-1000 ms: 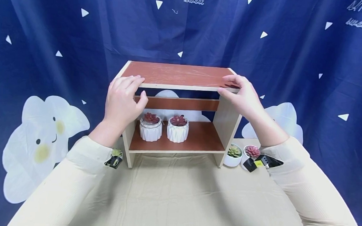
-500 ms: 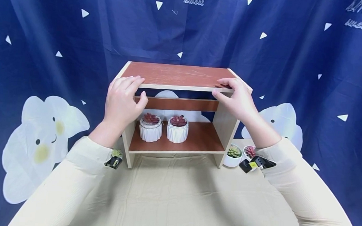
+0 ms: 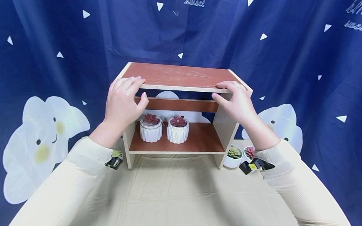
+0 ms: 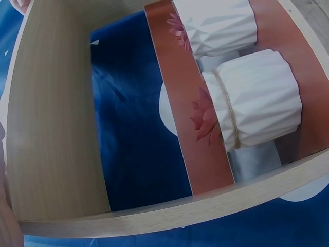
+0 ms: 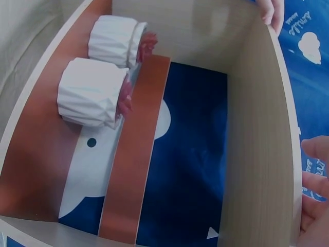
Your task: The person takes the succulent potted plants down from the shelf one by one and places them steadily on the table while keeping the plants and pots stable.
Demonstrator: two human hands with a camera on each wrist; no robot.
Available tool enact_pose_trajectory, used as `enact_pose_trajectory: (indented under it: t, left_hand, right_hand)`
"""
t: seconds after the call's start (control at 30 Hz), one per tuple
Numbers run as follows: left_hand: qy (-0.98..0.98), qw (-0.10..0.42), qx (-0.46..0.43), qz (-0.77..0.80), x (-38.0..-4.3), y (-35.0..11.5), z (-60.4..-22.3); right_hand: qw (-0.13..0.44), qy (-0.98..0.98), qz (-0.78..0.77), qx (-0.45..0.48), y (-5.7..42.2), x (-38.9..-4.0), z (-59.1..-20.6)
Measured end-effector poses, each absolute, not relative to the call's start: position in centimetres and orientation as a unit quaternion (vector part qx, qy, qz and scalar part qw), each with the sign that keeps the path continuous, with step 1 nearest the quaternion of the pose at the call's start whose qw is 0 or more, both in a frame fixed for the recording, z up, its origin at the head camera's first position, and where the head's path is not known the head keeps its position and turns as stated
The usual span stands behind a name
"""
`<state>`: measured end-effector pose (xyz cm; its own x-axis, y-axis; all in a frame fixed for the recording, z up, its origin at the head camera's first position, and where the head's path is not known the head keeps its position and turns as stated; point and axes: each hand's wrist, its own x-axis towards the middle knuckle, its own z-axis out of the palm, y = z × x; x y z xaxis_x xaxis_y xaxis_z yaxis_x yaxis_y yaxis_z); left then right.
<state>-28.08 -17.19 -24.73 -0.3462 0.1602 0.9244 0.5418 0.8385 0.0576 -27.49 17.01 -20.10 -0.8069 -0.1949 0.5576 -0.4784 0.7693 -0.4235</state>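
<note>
A small wooden shelf (image 3: 177,75), reddish brown with pale edges, stands upright on a cloth-covered table. My left hand (image 3: 122,100) rests at its top left front corner, fingers straight on the top board and thumb apart below the front edge. At the right end, my right hand (image 3: 237,101) lies likewise, fingertips on the board and thumb in front. Two white ribbed pots, a left one (image 3: 150,134) and a right one (image 3: 177,135), each with a red succulent, stand on the lower board. Twine circles one pot (image 4: 262,103) in the left wrist view.
Right of the shelf stand a white pot with a green succulent (image 3: 234,152) and a red succulent (image 3: 249,152), partly behind my wrist camera. Another green plant (image 3: 116,153) shows beside my left wrist. A blue curtain (image 3: 186,27) with clouds hangs behind.
My right hand has slid left along the top front edge, uncovering the right corner, and then settled. The left hand, shelf and pots have stayed in place.
</note>
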Motion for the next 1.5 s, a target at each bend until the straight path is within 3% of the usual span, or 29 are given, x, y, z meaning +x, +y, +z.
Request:
enact_pose_trajectory:
  t: [1.07,1.5]
  left_hand:
    - [-0.835,0.484,-0.212,-0.153,-27.5,-17.3,-24.1]
    - [-0.827,0.494,-0.209,-0.164,-27.0,-17.0,-24.5]
  right_hand:
    - [0.256,-0.907,0.269,0.201,17.4,-27.8,-20.2]
    - [0.267,-0.903,0.263,0.211,17.5,-27.9,-20.6]
